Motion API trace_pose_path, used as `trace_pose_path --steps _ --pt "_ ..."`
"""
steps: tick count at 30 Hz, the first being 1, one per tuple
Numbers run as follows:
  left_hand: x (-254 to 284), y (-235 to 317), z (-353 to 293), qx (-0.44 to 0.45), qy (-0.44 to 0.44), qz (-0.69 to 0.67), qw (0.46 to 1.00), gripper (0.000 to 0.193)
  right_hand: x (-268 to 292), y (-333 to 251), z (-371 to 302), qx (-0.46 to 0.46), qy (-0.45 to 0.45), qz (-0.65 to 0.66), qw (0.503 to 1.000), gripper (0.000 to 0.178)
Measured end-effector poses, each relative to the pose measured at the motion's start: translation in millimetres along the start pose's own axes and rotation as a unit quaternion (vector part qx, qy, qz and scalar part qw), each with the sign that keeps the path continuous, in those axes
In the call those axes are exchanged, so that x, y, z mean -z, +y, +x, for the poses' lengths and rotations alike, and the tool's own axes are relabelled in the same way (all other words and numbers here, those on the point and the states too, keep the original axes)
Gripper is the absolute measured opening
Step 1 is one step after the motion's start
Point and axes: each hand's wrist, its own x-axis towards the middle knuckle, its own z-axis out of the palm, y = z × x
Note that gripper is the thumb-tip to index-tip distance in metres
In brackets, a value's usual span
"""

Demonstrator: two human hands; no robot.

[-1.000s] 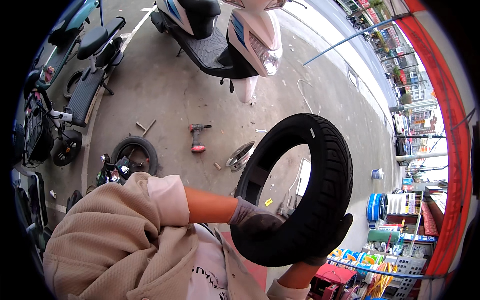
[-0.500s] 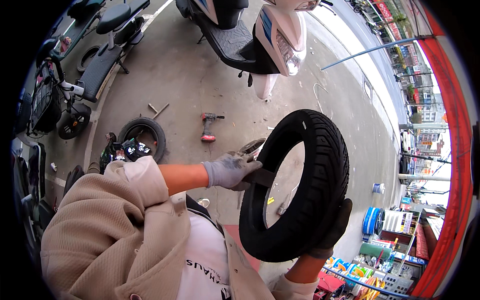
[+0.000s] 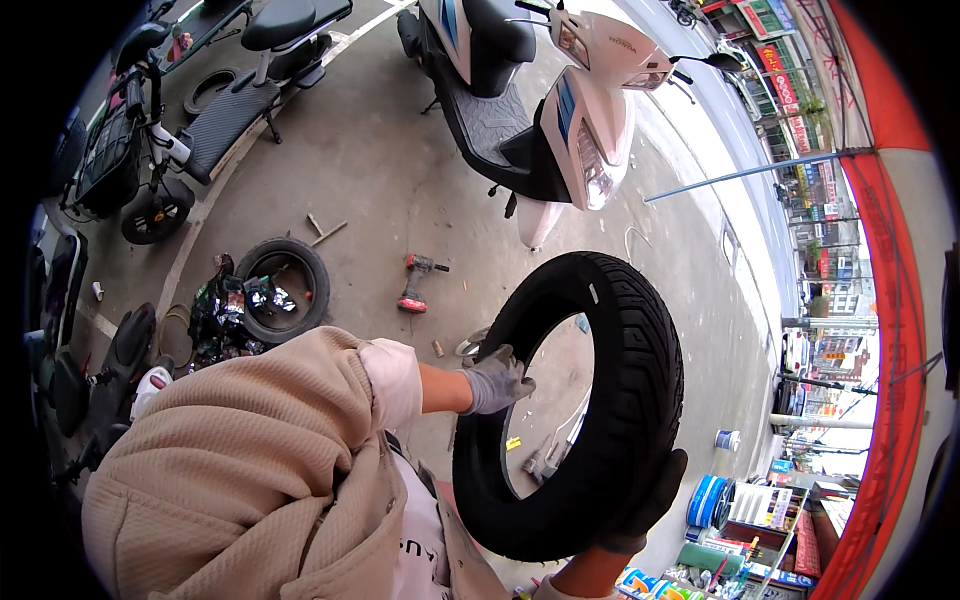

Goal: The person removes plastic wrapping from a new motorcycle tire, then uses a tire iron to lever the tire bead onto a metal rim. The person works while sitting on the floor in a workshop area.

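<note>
A black tire (image 3: 640, 370) with a grooved tread stands tilted in front of me, held up off the ground. My left hand (image 3: 498, 382), in a grey glove, is at the tire's left inner edge, its fingers bent over the edge into the opening. No separate item shows in it. My right hand (image 3: 655, 500), in a dark glove, grips the outer tread at the lower right. The palm and part of its fingers are hidden behind the tire.
A red and black power tool (image 3: 413, 284) lies on the ground beyond the tire. Left of it are another tire (image 3: 318, 285), dark crumpled plastic (image 3: 215, 315) and a T-shaped metal bar (image 3: 325, 232). A white scooter (image 3: 585, 130) is parked ahead. Blue rolls (image 3: 708, 500) stand at right.
The tire has shifted slightly left and nearer. A dark flat strip that showed between my left fingers and the tire's inside is out of sight. My right hand keeps its grip.
</note>
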Motion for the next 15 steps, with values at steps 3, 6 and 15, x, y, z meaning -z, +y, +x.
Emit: trace_pose_path --steps 3,6,15 --pt "26 -7 -12 0.120 0.041 -0.235 0.964 0.035 17 15 15 0.037 0.053 -0.141 0.988 0.048" --pt "62 -27 -25 0.121 0.038 -0.261 0.957 0.039 34 27 24 0.000 -0.014 -0.098 0.995 0.052" --pt "26 -154 -241 0.482 -0.091 -0.111 0.864 0.080 4 59 71 -0.134 -0.143 -0.077 0.977 0.056"
